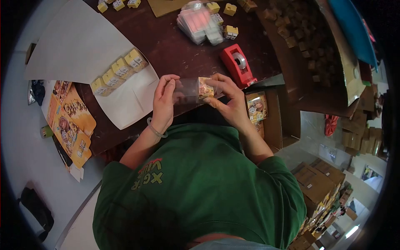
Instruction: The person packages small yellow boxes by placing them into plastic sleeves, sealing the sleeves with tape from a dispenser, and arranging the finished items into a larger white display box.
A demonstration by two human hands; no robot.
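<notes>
Head view: my left hand point(164, 99) pinching clear sleeve point(186, 90), my right hand point(232, 103) gripping small printed box point(205, 88); step, apparently box into sleeve; next move wants straight alignment.

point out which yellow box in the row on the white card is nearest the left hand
The yellow box at the row's right end; the others trail off leftward, farther from the left hand.
</notes>
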